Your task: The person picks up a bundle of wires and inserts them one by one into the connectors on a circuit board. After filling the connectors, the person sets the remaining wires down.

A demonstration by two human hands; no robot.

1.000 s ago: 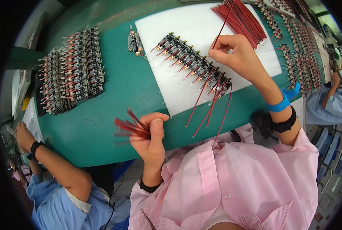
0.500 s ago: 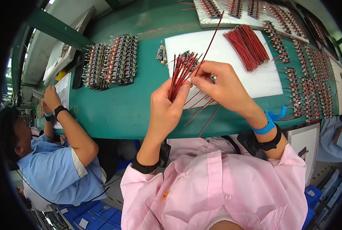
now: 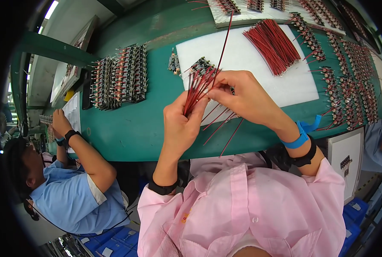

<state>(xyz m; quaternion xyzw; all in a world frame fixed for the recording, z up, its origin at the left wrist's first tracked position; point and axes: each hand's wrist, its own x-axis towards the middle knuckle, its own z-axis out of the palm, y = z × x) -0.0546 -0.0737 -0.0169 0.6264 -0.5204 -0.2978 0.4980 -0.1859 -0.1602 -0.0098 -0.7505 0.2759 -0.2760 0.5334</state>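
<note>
My left hand (image 3: 181, 122) is closed around a bunch of thin red-and-black wires (image 3: 198, 87), whose far ends fan upward. Beside it my right hand (image 3: 242, 96) pinches a single longer red-and-black wire (image 3: 225, 40) that points up past the bunch. Fingertips of both hands nearly meet at the wires. Partly hidden behind my hands, small circuit boards (image 3: 201, 65) lie on a white foam sheet (image 3: 242, 51). More wires (image 3: 219, 130) stick out below my right hand toward the table's near edge. A blue strap (image 3: 298, 139) circles my right wrist.
A thick pile of red-and-black wires (image 3: 273, 47) rests on the foam. Rows of assembled boards (image 3: 120, 77) stand at the left of the green table (image 3: 126, 128); more boards with wires (image 3: 349, 85) cover the right side. A co-worker in blue (image 3: 77, 188) sits at the left, hands raised over the table.
The view has shifted slightly. My hands keep the same grip, with the bunch and the single wire held close together; the single wire stands a little more upright.
</note>
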